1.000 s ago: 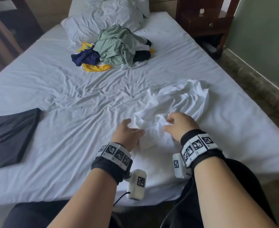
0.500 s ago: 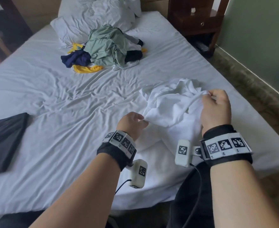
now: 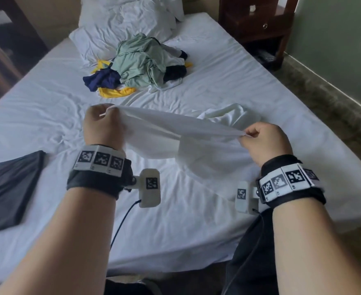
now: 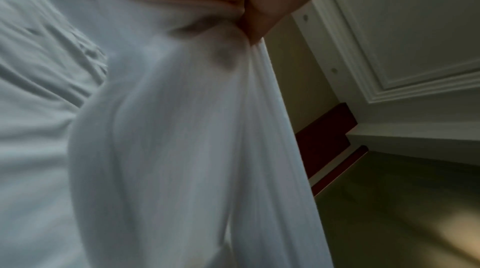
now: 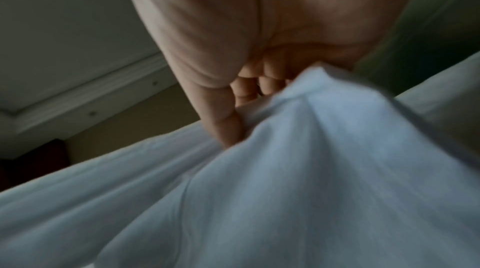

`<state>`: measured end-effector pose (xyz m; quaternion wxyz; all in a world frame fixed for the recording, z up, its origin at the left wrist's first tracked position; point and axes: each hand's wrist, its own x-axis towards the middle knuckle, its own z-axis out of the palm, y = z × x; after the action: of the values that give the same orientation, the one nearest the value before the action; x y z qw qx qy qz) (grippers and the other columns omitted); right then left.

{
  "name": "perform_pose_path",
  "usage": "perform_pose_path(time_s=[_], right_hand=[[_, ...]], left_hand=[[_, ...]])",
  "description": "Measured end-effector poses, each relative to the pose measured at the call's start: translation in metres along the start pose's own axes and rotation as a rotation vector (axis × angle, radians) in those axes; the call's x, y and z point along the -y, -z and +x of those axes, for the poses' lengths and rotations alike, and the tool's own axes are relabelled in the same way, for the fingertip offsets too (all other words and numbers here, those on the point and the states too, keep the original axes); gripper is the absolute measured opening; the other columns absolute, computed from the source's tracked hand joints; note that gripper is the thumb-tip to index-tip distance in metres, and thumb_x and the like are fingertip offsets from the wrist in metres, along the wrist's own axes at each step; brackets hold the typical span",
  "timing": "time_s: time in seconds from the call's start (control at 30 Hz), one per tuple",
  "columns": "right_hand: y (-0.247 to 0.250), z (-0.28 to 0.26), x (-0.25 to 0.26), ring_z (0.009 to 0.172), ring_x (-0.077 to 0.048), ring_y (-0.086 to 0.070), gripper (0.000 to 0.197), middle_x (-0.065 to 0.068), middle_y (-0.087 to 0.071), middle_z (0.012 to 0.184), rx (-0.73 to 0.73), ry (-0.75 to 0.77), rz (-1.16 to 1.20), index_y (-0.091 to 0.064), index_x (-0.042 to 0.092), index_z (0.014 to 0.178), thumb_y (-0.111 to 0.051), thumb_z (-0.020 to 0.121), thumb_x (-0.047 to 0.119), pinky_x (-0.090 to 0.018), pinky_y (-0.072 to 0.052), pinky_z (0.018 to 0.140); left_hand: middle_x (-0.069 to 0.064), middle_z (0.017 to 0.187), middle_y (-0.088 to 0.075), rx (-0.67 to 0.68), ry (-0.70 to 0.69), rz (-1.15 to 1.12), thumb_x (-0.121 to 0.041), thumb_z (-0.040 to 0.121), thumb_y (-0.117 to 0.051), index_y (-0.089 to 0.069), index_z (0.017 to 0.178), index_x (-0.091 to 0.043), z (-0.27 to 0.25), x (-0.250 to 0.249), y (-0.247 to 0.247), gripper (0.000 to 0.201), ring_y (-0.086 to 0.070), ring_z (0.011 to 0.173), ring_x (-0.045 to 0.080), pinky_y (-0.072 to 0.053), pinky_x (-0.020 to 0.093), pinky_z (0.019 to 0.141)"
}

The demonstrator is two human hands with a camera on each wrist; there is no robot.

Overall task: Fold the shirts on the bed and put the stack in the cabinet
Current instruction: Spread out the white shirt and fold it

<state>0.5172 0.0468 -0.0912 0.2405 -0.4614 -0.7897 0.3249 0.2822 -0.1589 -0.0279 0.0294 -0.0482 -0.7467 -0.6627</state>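
Both hands pinch one white shirt (image 3: 175, 133) and hold it stretched between them above the bed (image 3: 196, 220). The left hand (image 3: 103, 126) has its fingers curled tight over an edge of the cloth; in the left wrist view the fingers (image 4: 254, 26) bunch the fabric into a narrow ridge, with the fingertips buried in it. The right hand (image 3: 264, 141) grips the opposite edge between thumb and curled fingers (image 5: 244, 88), the cloth fanning out from the pinch. Both wrist views are blurred, so which part of the shirt each hand has hold of is hard to say; it may be a hem. The far end of the shirt trails crumpled on the sheet beyond the right hand.

Each wrist wears a black band (image 3: 98, 182) with square black-and-white coded tags; no words can be read on them. Farther up the bed lies a pile of clothes (image 3: 141, 64), green on top, with navy and yellow pieces partly hidden beneath. A folded dark garment (image 3: 7, 188) is cut off by the left edge. Pillows (image 3: 128, 20) sit at the head, and a dark nightstand (image 3: 258, 24) is cropped at the top.
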Motion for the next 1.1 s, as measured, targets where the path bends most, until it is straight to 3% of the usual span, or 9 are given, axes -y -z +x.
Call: perform_pose_path(time_s=[0.17, 0.3, 0.43, 0.57, 0.73, 0.83, 0.93, 1.0, 1.1], right_hand=[[-0.002, -0.007, 0.003, 0.061, -0.028, -0.037, 0.048, -0.006, -0.033, 0.053, 0.035, -0.022, 0.002, -0.043, 0.008, 0.057, -0.059, 0.095, 0.035, -0.034, -0.031, 0.055], [-0.003, -0.028, 0.024, 0.064, -0.01, -0.056, 0.01, 0.002, -0.066, 0.07, 0.296, 0.064, 0.498, -0.075, 0.018, 0.086, -0.068, 0.093, 0.016, -0.024, -0.044, 0.06], [-0.005, -0.043, 0.032, 0.093, -0.02, -0.068, 0.033, -0.01, -0.075, 0.103, 0.561, 0.113, 0.741, -0.077, 0.016, 0.107, -0.068, 0.085, -0.008, -0.035, -0.051, 0.088], [-0.002, -0.036, 0.024, 0.092, -0.016, -0.069, 0.04, -0.009, -0.074, 0.102, 0.601, 0.144, 0.51, -0.07, 0.017, 0.108, -0.073, 0.079, -0.009, -0.036, -0.053, 0.089], [-0.007, -0.021, 0.01, 0.067, 0.0, -0.062, 0.011, 0.011, -0.073, 0.076, 0.438, 0.11, 0.209, -0.076, 0.024, 0.088, -0.075, 0.084, 0.013, -0.022, -0.046, 0.067], [-0.01, -0.012, 0.006, 0.047, -0.005, -0.054, 0.01, 0.015, -0.063, 0.056, 0.195, 0.032, 0.248, -0.074, 0.026, 0.09, -0.068, 0.089, 0.018, -0.024, -0.041, 0.059], [-0.001, -0.014, 0.014, 0.045, -0.022, -0.057, 0.02, 0.002, -0.063, 0.062, -0.032, 0.06, 0.447, -0.068, 0.027, 0.094, -0.055, 0.092, 0.011, -0.026, -0.046, 0.048], [0.004, -0.021, 0.022, 0.046, -0.026, -0.059, 0.022, -0.006, -0.064, 0.067, 0.108, 0.102, 0.678, -0.066, 0.023, 0.096, -0.055, 0.095, 0.004, -0.029, -0.049, 0.042], [0.003, -0.035, 0.024, 0.048, -0.023, -0.062, 0.016, -0.006, -0.073, 0.082, 0.724, 0.027, 0.566, -0.069, 0.018, 0.104, -0.066, 0.094, 0.006, -0.03, -0.05, 0.046]], left_hand=[[-0.005, 0.107, -0.072, 0.258, -0.074, 0.372, -0.03, 0.085, -0.063, -0.072, 0.106, -0.029, -0.021, 0.018, 0.005, 0.022, -0.067, 0.101, 0.02, -0.053, 0.034, 0.09], [-0.014, 0.124, -0.066, 0.556, -0.359, 0.47, -0.033, 0.086, -0.069, -0.07, 0.117, -0.038, -0.062, 0.016, -0.012, 0.031, -0.062, 0.111, 0.008, -0.05, 0.036, 0.101], [-0.016, 0.121, -0.068, 0.914, -0.428, 0.493, -0.04, 0.086, -0.077, -0.066, 0.126, -0.042, -0.09, 0.014, -0.031, 0.041, -0.061, 0.112, 0.002, -0.048, 0.028, 0.095], [-0.011, 0.084, -0.07, 0.757, -0.35, 0.378, -0.035, 0.084, -0.08, -0.073, 0.093, -0.03, -0.084, 0.018, -0.036, 0.012, -0.066, 0.08, 0.006, -0.049, 0.028, 0.075], [-0.003, 0.086, -0.075, 0.669, -0.26, 0.289, -0.053, 0.071, -0.071, -0.07, 0.086, -0.032, -0.075, 0.022, -0.032, 0.026, -0.073, 0.083, 0.021, -0.059, 0.051, 0.08], [-0.009, 0.082, -0.073, 0.656, -0.25, 0.307, -0.04, 0.078, -0.077, -0.069, 0.085, -0.034, -0.072, 0.028, -0.031, 0.013, -0.071, 0.077, 0.012, -0.059, 0.04, 0.077], [-0.015, 0.072, -0.065, 0.699, -0.303, 0.407, -0.025, 0.085, -0.078, -0.064, 0.081, -0.035, -0.072, 0.036, -0.031, 0.018, -0.059, 0.065, 0.0, -0.046, 0.017, 0.062], [-0.013, 0.073, -0.063, 0.709, -0.334, 0.512, -0.02, 0.085, -0.075, -0.061, 0.081, -0.034, -0.072, 0.044, -0.032, 0.021, -0.056, 0.065, 0.0, -0.041, 0.019, 0.058], [-0.009, 0.063, -0.058, 0.625, -0.283, 0.622, -0.017, 0.089, -0.065, -0.062, 0.088, -0.03, -0.066, 0.055, -0.029, 0.013, -0.053, 0.057, 0.007, -0.032, 0.026, 0.051]])
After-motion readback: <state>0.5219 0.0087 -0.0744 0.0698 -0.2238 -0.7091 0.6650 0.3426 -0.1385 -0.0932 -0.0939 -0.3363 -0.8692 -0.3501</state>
